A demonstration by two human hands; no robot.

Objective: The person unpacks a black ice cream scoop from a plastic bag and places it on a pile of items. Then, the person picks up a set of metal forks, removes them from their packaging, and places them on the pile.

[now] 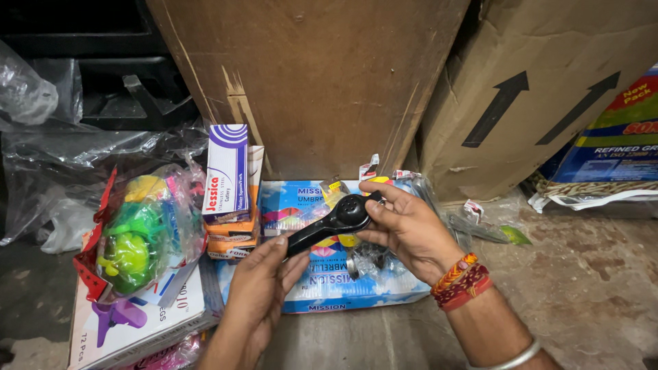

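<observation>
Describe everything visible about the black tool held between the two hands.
The black tool looks like glossy plastic: a round head with small holes and a long flat handle. It lies tilted, head up-right, above a blue box. The right hand grips the head; the left hand fingers support the handle end.

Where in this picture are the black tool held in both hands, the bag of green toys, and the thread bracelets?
black tool (pixel 329 223): head view, on its handle near the round head.
bag of green toys (pixel 133 243): head view, on a green toy inside.
thread bracelets (pixel 460 279): head view, on the right wrist's bands.
</observation>
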